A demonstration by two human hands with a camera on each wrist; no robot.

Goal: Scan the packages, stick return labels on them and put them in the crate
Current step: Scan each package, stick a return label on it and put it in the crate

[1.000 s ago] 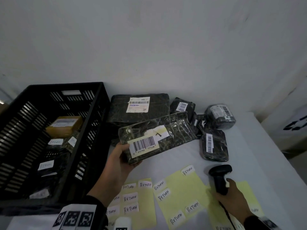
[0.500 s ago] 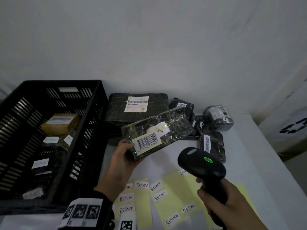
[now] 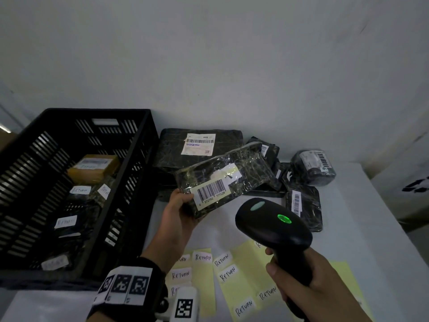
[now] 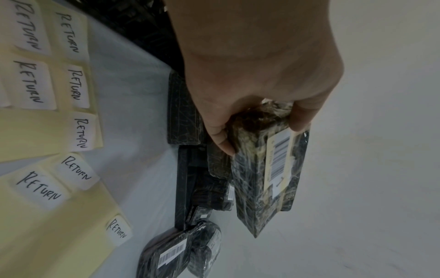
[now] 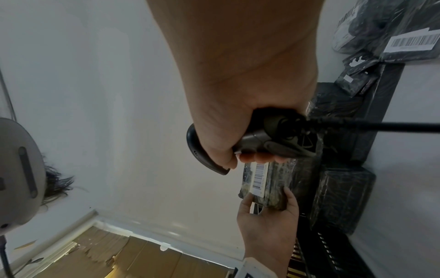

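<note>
My left hand (image 3: 180,211) grips one end of a long black plastic-wrapped package (image 3: 246,175) and holds it tilted above the table, its barcode label (image 3: 212,190) facing up. In the left wrist view the thumb and fingers of the left hand (image 4: 250,120) clamp the package (image 4: 259,188). My right hand (image 3: 306,277) grips the handle of a black barcode scanner (image 3: 274,226); its green light is lit and its head points at the barcode. The right wrist view shows the scanner (image 5: 266,143) above the package (image 5: 273,186). Yellow sheets of white RETURN labels (image 3: 228,273) lie on the table.
A black slotted crate (image 3: 130,182) at the left holds several labelled packages. More black packages (image 3: 202,149) lie behind and to the right (image 3: 304,205), against the wall. The white table's right edge (image 3: 380,228) runs close by.
My right hand has lifted the scanner from the table and aimed it at the barcode; its green light came on. The left hand has raised and tilted the package a little.
</note>
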